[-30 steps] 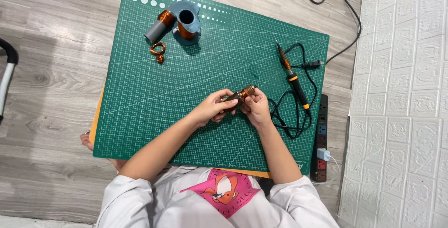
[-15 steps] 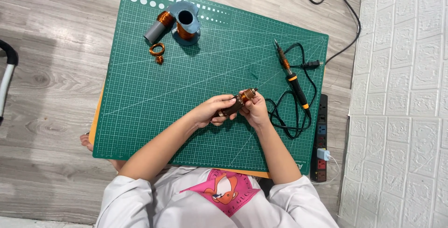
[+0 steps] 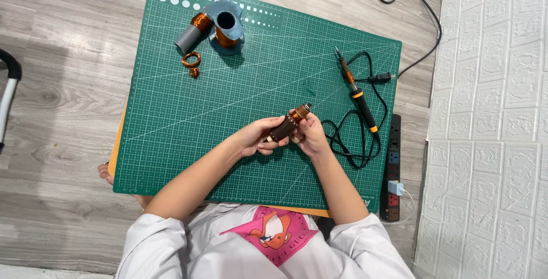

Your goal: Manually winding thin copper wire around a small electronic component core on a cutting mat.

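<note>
Tilting since a moment ago, the brown motor rotor [image 3: 287, 123] is being gripped by both closed hands' fingers [image 3: 268, 142] above the green cutting mat [image 3: 188, 125].

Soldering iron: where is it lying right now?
In the head view, the soldering iron lies on the green cutting mat's right side, amid its black cord, just right of the right hand.
</note>
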